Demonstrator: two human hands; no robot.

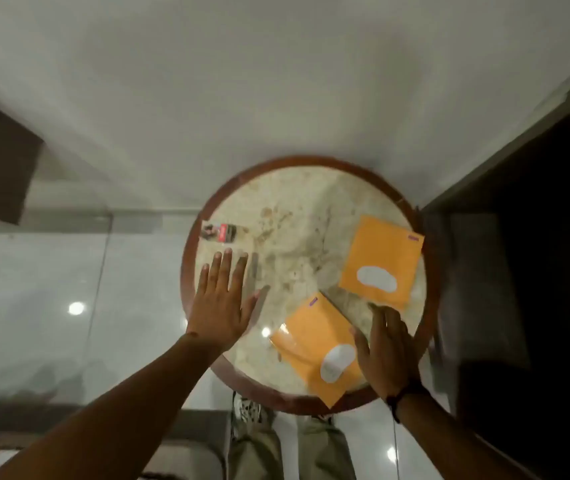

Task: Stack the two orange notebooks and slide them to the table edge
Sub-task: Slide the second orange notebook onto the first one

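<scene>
Two orange notebooks lie apart on a round marble table (287,216) with a dark wooden rim. The far notebook (382,258) rests flat near the right rim, a white label on its near side. The near notebook (314,341) sits at the front edge, one corner poking over the rim. My right hand (385,351) hovers with fingers spread between the two, its thumb side covering the near notebook's right edge; its fingertips reach close to the far one. My left hand (222,303) is flat and spread over the table's left side, holding nothing.
A small printed card or packet (219,232) lies near the table's left rim, just beyond my left fingertips. Glossy white floor tiles surround the table. A dark cabinet or doorway (533,271) stands close on the right. My legs and a shoe (247,408) show below the table.
</scene>
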